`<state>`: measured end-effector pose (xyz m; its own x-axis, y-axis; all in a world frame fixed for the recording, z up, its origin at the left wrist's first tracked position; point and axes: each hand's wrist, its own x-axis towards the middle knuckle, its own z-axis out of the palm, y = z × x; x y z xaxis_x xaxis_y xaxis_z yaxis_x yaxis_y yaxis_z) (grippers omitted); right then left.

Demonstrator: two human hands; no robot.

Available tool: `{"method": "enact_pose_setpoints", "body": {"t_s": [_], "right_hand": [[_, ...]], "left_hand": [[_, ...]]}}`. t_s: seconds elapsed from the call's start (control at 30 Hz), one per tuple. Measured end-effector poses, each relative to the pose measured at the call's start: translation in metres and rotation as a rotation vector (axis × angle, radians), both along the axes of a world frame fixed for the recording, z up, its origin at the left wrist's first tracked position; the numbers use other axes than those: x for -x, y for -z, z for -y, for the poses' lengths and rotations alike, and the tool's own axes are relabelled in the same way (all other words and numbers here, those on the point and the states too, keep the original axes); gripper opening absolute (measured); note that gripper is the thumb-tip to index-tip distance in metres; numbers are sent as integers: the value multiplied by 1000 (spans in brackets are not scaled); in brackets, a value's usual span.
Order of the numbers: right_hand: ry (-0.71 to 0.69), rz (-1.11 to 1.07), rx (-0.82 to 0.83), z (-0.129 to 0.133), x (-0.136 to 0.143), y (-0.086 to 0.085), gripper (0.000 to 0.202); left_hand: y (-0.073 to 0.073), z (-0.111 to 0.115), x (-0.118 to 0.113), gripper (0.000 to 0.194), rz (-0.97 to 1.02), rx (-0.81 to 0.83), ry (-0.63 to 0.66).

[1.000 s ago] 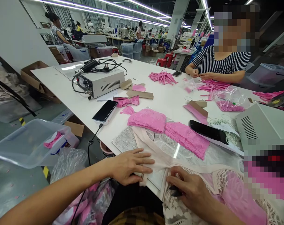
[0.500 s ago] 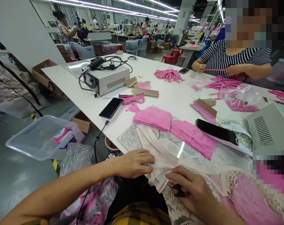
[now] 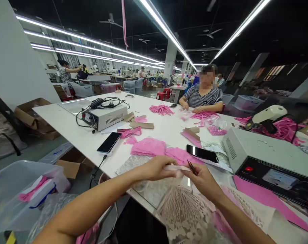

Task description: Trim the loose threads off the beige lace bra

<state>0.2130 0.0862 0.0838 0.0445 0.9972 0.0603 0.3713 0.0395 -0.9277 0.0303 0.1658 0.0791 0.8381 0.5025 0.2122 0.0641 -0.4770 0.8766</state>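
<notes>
Left hand [image 3: 157, 168]: pinching pale band [image 3: 176, 167] | right hand [image 3: 204, 177]: pinching it too (dark pointed tool [image 3: 192, 168] also gripped)

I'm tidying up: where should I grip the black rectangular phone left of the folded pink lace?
Probably its long edges, from above: the black rectangular phone lies flat on a white block, raised off the white table, with a black plug at its near end.

Left hand [image 3: 160, 168] and right hand [image 3: 204, 178] pinch the edge of a cream lace garment [image 3: 185, 206]; right also holds dark snips [image 3: 192, 167]. Pink lace stacks [image 3: 147, 146] just beyond, phone [image 3: 202, 153] beside them. Grey box [image 3: 263, 147] far right, red switch [image 3: 248, 168] lit. Striped-top co-worker [image 3: 202, 97] across the white table [image 3: 166, 127].
</notes>
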Motion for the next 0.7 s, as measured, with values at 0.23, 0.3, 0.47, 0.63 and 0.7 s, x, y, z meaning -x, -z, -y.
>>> {"method": "enact_pose_setpoints", "body": {"t_s": [0.23,0.3,0.47,0.63,0.7], "right_hand": [[94,-73,-72,3,-20,-33,32],[90,-73,-110,2,-24,-39,31],[61,-49,-209,5,-32,-60,27],[121,-39,-308,13,-38,-87,26],[169,-44,-348,16,-42,-97,27]], "left_hand": [[-1,-21,-21,37,15,292,182],[-3,-19,-28,45,31,348,221],[-1,-6,-54,49,31,394,239],[-4,-1,-87,58,67,329,182],[-15,1,-102,56,91,260,152]]}}
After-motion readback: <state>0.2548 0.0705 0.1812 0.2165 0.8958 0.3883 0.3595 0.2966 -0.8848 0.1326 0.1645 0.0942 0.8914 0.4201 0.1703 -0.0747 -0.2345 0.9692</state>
